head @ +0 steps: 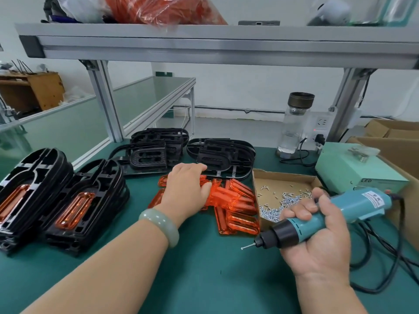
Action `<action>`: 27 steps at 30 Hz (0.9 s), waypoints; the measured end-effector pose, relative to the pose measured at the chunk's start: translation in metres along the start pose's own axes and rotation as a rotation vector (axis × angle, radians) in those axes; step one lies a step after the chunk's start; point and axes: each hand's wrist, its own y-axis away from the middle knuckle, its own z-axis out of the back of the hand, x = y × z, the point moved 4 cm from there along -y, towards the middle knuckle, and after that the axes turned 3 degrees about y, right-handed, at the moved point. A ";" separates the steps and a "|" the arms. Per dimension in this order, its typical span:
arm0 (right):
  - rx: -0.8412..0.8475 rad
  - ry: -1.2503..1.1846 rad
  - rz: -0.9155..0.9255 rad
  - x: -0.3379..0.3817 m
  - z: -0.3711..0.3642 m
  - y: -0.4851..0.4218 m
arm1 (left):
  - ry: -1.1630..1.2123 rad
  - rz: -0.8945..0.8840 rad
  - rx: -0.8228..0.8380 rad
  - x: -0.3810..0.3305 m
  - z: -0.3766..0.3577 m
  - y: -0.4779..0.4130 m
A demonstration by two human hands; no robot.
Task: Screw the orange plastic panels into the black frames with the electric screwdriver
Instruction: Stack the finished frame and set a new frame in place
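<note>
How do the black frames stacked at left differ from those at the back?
The left frames carry fitted orange panels on top; the back frames show none. The left frames stand in tall stacks; the back frames lie lower and overlapping. Both are black, oval plastic.

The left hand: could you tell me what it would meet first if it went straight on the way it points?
Most likely the black frame lying just beyond the left hand, up and to the right in the head view; depth is hard to judge.

Green bench [204, 279], stacked black frames [106, 177], loose orange panels [238, 200], cardboard screw tray [272, 189], glass bottle [294, 123], control box [353, 168]
</note>
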 end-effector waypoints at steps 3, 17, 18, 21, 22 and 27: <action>-0.010 -0.005 -0.014 0.000 0.000 -0.001 | -0.014 0.031 0.088 -0.005 -0.012 -0.024; -0.044 -0.043 -0.055 0.001 0.003 -0.003 | -0.249 0.161 0.519 -0.014 -0.027 -0.049; -0.046 -0.040 -0.053 0.002 0.003 -0.003 | -0.274 0.136 0.507 -0.014 -0.024 -0.049; -0.050 -0.032 -0.051 0.002 0.003 -0.003 | -0.327 0.113 0.522 -0.009 -0.018 -0.047; -0.050 -0.031 -0.048 0.002 0.003 -0.003 | -0.340 0.125 0.542 -0.006 -0.016 -0.046; -0.057 -0.029 -0.047 0.002 0.002 -0.004 | -0.368 0.203 0.576 0.007 -0.008 -0.032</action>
